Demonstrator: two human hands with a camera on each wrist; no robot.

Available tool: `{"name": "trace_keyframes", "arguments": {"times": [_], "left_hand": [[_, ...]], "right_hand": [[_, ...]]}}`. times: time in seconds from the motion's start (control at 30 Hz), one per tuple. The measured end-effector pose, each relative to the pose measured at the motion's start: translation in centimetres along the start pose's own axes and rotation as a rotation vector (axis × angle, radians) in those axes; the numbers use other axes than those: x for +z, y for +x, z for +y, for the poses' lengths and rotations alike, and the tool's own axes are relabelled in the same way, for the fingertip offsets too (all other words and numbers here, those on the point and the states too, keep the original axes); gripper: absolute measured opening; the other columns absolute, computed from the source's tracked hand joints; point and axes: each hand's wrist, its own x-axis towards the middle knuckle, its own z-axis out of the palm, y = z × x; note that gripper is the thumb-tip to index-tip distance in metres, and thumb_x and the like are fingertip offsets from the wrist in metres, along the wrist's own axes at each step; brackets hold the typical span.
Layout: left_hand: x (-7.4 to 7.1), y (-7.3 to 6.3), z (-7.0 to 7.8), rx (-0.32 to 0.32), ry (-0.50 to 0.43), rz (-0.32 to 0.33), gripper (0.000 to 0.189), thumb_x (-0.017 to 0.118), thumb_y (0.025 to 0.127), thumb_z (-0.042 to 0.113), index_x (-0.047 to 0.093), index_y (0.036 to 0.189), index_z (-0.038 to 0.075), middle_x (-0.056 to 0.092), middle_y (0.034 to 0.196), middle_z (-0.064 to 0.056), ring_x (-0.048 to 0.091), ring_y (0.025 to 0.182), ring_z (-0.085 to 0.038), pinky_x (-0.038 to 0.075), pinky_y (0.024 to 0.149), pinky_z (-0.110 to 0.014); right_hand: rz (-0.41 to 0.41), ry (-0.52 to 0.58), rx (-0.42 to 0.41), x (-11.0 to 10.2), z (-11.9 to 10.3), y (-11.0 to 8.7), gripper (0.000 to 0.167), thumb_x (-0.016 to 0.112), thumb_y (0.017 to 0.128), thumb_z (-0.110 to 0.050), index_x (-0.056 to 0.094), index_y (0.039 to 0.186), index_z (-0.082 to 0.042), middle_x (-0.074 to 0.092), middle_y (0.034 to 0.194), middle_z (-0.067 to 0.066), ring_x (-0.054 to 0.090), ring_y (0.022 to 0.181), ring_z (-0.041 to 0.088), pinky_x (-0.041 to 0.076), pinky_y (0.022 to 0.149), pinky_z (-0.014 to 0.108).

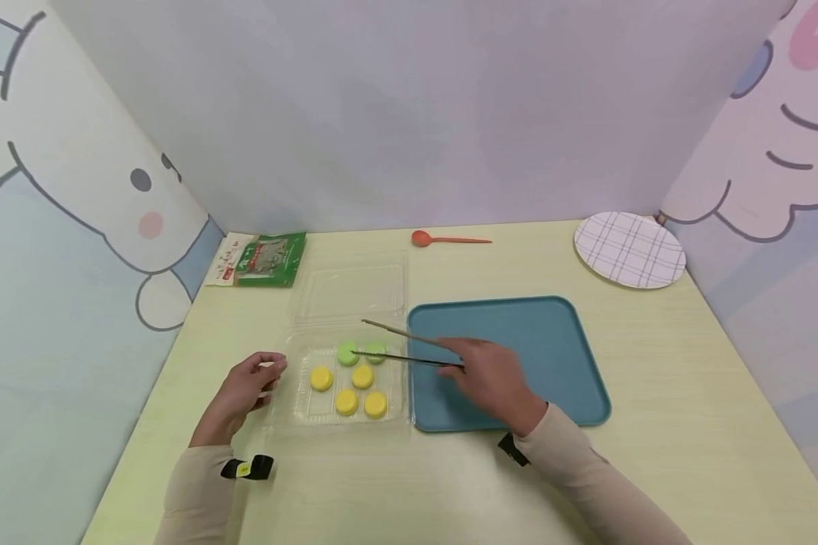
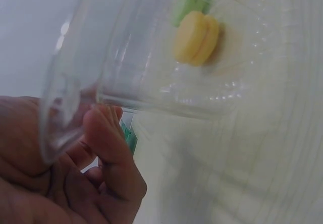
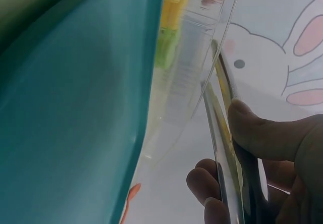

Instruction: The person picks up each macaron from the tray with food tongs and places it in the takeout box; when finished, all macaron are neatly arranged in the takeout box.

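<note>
My right hand (image 1: 494,378) grips metal tongs (image 1: 416,357) at their handle end. The two arms of the tongs stand apart over the clear plastic box (image 1: 282,416), with nothing visible between the tips. One tip is above a green macaron (image 1: 348,354); a second green macaron (image 1: 376,351) sits beside it. Several yellow macarons (image 1: 321,378) lie in the same box, nearer me. At the box's left edge, my left hand (image 1: 248,386) holds the rim, its fingers curled against the clear wall (image 2: 136,72) in the left wrist view.
Against the box's right side lies a blue tray (image 1: 538,333). The open clear lid (image 1: 351,291) extends behind the box. Farther back are a green-and-white packet (image 1: 262,260), a red spoon (image 1: 423,238) and a checked round plate (image 1: 630,250). Walls enclose the table's back and sides.
</note>
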Motion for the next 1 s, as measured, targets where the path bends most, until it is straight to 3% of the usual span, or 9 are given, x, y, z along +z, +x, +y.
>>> {"name": "trace_keyframes", "arguments": {"times": [0.27,0.5,0.73,1.0], "left_hand": [[0.0,0.0,0.0,-0.006,0.009,0.010,0.038,0.057,0.104,0.033,0.053,0.131,0.005,0.050,0.083,-0.001,0.050,0.072,-0.014,0.046,0.064,-0.028],[0.1,0.0,0.1,-0.004,0.007,0.009,0.039,0.057,0.105,0.032,0.052,0.131,0.004,0.049,0.082,-0.001,0.049,0.071,-0.013,0.046,0.063,-0.028],[0.2,0.1,0.0,-0.002,0.002,0.012,0.038,0.057,0.104,0.032,0.053,0.130,0.005,0.049,0.082,-0.001,0.049,0.071,-0.013,0.046,0.063,-0.028],[0.2,-0.1,0.2,-0.004,0.000,0.012,0.039,0.058,0.104,0.031,0.052,0.132,0.004,0.050,0.082,-0.001,0.049,0.071,-0.014,0.046,0.063,-0.028]], "right_hand": [[0.034,-0.029,0.072,-0.5,1.5,-1.3,0.051,0.089,0.076,-0.028,0.073,0.123,-0.017,0.075,0.104,0.006,0.068,0.071,0.018,0.047,0.048,0.031],[0.057,-0.040,0.127,-1.5,2.4,-2.0,0.050,0.090,0.076,-0.028,0.074,0.122,-0.015,0.075,0.097,0.009,0.069,0.074,0.018,0.049,0.050,0.035],[0.082,-0.074,0.183,-2.3,3.6,-2.9,0.051,0.089,0.076,-0.026,0.073,0.122,-0.013,0.074,0.094,0.011,0.069,0.072,0.021,0.041,0.042,0.032],[0.104,-0.074,0.232,-3.0,5.2,-3.9,0.051,0.089,0.077,-0.023,0.072,0.123,-0.009,0.074,0.090,0.013,0.068,0.070,0.025,0.039,0.043,0.033]]}}
